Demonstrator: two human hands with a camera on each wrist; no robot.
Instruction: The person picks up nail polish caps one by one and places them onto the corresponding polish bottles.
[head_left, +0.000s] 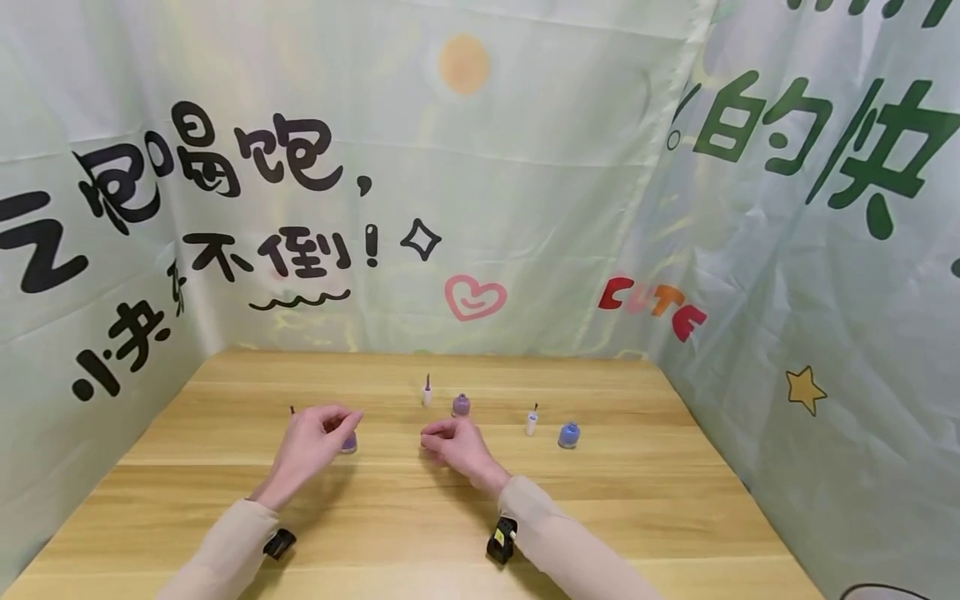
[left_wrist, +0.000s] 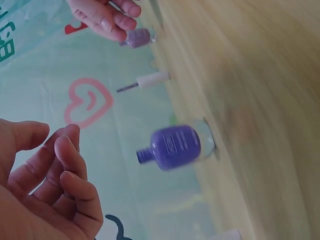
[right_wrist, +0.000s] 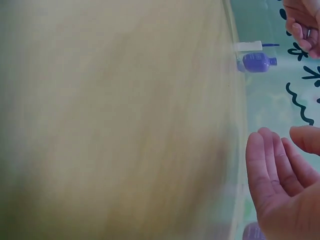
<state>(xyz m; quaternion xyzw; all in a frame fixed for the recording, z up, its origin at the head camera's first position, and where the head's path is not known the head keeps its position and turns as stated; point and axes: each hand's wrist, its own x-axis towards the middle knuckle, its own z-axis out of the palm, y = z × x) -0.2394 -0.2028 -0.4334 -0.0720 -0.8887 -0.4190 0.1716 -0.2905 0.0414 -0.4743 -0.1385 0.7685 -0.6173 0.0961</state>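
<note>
My left hand hovers over the wooden table with loosely curled fingers and holds nothing; in the left wrist view the left hand is just short of an uncapped purple bottle. That purple bottle stands half hidden behind the fingers. My right hand rests low near the middle, fingers relaxed and empty, right hand. Just behind it stand a lilac bottle and a white brush cap, bristles upward.
A second white brush cap and a blue bottle stand right of my right hand. A thin brush tip shows left of my left hand. Printed cloth walls close the table's back and both sides.
</note>
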